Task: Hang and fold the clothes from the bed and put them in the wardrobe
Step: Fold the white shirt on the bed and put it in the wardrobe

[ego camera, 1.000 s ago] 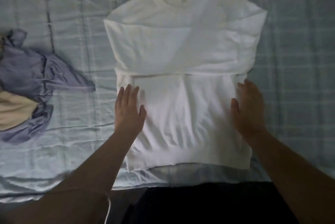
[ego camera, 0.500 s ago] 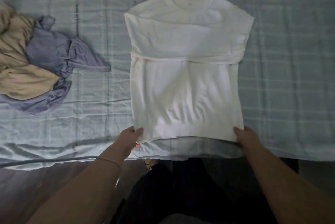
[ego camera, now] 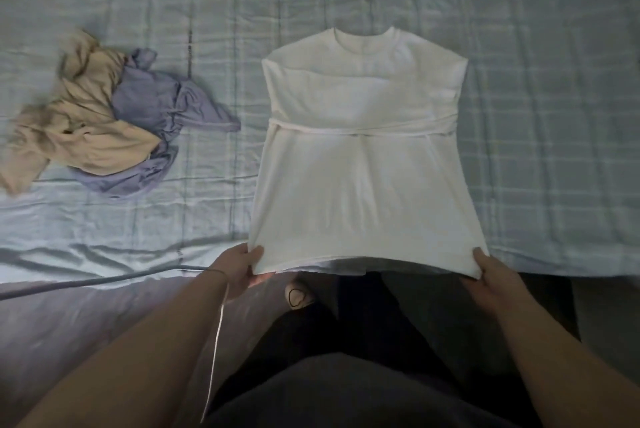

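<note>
Lifted sweatshirt [ego camera: 363, 185] hides left hand [ego camera: 242, 270], right hand [ego camera: 493, 280] fingers.

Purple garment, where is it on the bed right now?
In the head view the purple garment lies crumpled on the bed's left side, tangled with the beige garment, left of the white shirt.

dim room | soft blur at left edge | wide-angle bending | no glare

White top [ego camera: 363, 178]: flat on bed [ego camera: 547, 109], collar far, sleeves folded across chest, near hem raised. Beige garment [ego camera: 86, 126] & lilac garment [ego camera: 152, 102]: crumpled together, left.
</note>
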